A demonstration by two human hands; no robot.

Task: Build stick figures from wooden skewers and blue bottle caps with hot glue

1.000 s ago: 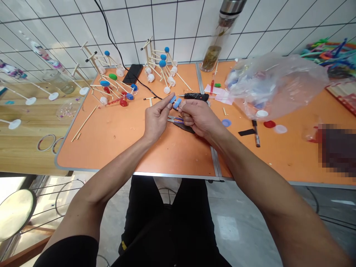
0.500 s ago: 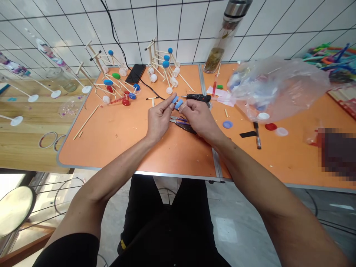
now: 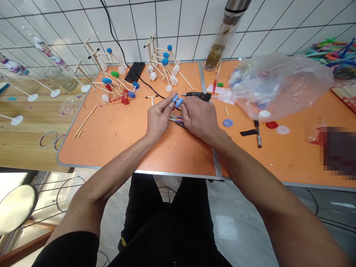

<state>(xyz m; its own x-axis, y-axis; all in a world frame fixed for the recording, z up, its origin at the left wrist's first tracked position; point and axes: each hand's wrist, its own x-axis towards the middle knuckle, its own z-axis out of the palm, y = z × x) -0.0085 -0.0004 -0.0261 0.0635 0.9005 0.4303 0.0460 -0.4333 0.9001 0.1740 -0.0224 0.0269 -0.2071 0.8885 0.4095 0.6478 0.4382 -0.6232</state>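
My left hand (image 3: 159,118) pinches a light-blue bottle cap (image 3: 175,98) between thumb and fingers. Close against it is a second light-blue cap (image 3: 179,103), at the fingertips of my right hand (image 3: 200,115), whose fingers are curled closed. How the caps are joined, if at all, is too small to tell. Under the hands lie pliers (image 3: 175,118) with purple-blue handles, partly hidden by my right hand. Just behind my right hand rests a black glue gun (image 3: 198,96). A T-shaped piece of sticks (image 3: 152,98) lies beyond my left hand.
Stick frames with coloured caps (image 3: 164,65) stand at the back, near a phone (image 3: 135,72) and a cable. A tall glass bottle (image 3: 216,52) stands by the wall. To the right are a plastic bag (image 3: 289,85), a loose blue cap (image 3: 227,122) and a marker (image 3: 258,137).
My right hand has rolled over so its back faces up more, fingers curled at the caps. The left hand stays nearly still.
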